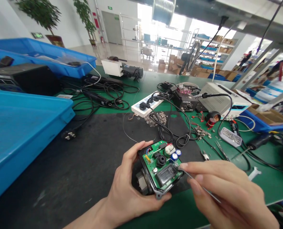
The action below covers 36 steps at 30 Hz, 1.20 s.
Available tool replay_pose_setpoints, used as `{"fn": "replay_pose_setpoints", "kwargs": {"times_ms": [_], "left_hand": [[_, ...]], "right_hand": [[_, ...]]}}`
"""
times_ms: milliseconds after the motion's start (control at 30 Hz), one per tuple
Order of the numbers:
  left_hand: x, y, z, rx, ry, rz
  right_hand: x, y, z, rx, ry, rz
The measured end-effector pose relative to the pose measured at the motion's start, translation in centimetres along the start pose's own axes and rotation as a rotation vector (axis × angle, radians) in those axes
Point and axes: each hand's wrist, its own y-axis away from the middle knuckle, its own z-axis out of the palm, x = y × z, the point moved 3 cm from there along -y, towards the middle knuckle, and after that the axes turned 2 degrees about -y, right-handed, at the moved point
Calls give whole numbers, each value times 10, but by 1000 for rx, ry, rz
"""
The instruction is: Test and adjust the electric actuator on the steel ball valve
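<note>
My left hand (pixel 127 181) is wrapped round a black housing with its open side tilted up towards me. A green circuit board (pixel 153 165) sits inside it, carrying a black rectangular block (pixel 166 175), a black round coil (pixel 161 161) and blue capacitors (pixel 174 156). A large metal nut fitting (pixel 142 183) juts from the housing's left side. Thumb and fingers of my right hand (pixel 224 187) pinch a thin grey metal rod (pixel 208 192) at the board's right edge. Its far end reaches over the board near the capacitors; whether it touches is hard to tell.
Blue trays (pixel 70 111) stand at the left. Beyond the housing are a white power strip (pixel 138 109), scattered small metal rings (pixel 155 119) and black cables. At the right lie a soldering station (pixel 186 101), tweezers (pixel 222 150), a small parts dish (pixel 231 136) and a screwdriver (pixel 259 141).
</note>
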Motion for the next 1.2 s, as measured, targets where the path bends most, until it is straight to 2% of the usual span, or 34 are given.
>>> {"fn": "replay_pose_setpoints", "kwargs": {"times_ms": [133,333,467,633,733,967,1200], "left_hand": [[0,1,0,-2,-20,11],[2,0,1,10,-16,8],[2,-1,2,11,-23,16],[2,0,1,14,-8,-3],[1,0,1,11,1,-6],[2,0,1,3,-9,2],[2,6,1,5,-71,53]], "right_hand": [[-1,-7,-1,-31,-3,-26],[0,-13,0,24,-101,49],[1,-12,2,-3,-86,85],[6,-6,7,37,-290,176],[9,-8,9,62,-335,207],[22,-20,9,-36,-378,462],[31,-45,20,-165,-556,624]]}}
